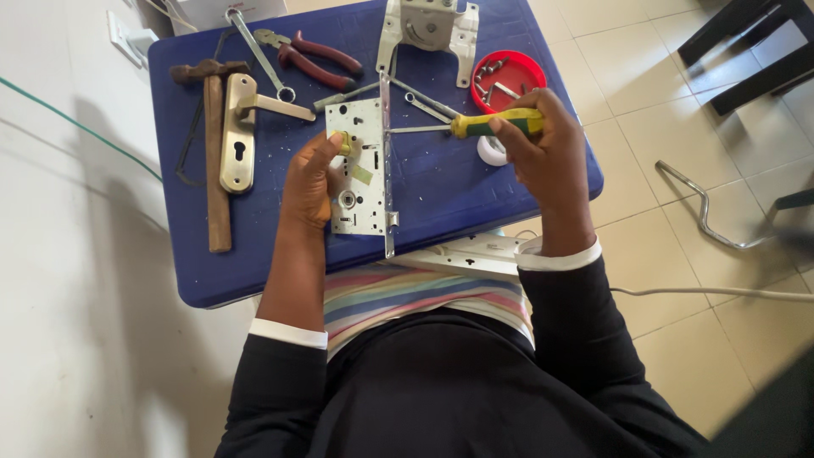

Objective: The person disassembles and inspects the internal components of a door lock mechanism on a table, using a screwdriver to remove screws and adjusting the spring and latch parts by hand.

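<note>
My left hand (309,182) grips a silver mortise lock body (360,170), holding it upright over the blue table (441,195), thumb pressed on its face. My right hand (543,144) is closed around the yellow and green handle of a screwdriver (496,125). Its shaft points left and its tip meets the lock's edge plate.
On the table lie a wooden-handled hammer (214,144), a brass door handle plate (239,131), red-handled pliers (314,59), a spanner (259,55), a metal bracket (428,30) and a red lid (507,80) holding screws. A bent metal rod (704,212) lies on the tiled floor at right.
</note>
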